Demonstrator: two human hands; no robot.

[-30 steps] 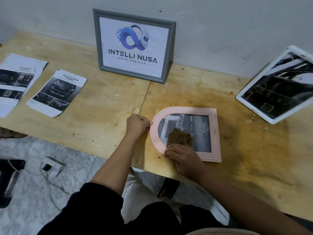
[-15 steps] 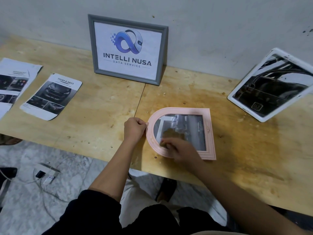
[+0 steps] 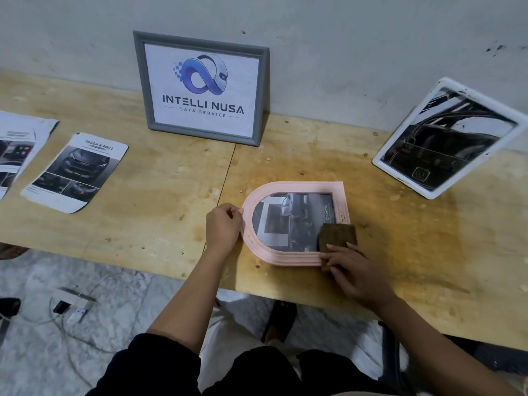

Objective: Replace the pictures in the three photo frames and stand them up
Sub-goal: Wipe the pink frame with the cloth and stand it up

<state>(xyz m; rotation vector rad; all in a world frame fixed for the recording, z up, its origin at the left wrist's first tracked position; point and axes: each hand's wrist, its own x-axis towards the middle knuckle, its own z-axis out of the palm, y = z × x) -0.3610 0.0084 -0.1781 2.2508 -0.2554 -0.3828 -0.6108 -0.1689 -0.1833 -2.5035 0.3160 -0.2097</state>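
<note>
Our left hand (image 3: 224, 228) curled at arched end of pink frame (image 3: 300, 187), pinching rim. Our right hand (image 3: 357, 274) presses brown cloth (image 3: 338, 235) with flat fingers onto frame's near right corner. Pink frame lies flat on wooden table (image 3: 171, 195), near front edge. Grey frame (image 3: 264, 95) stands at wall; white frame (image 3: 400, 180) stands tilted, far right. We see two printouts (image 3: 74, 172) lying left.

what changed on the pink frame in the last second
The right hand slid the brown cloth rightward across the glass, from near the middle to the straight end of the pink frame. The left hand still grips the arched end; it stays flat, and the grey frame and white frame stay standing.
</note>
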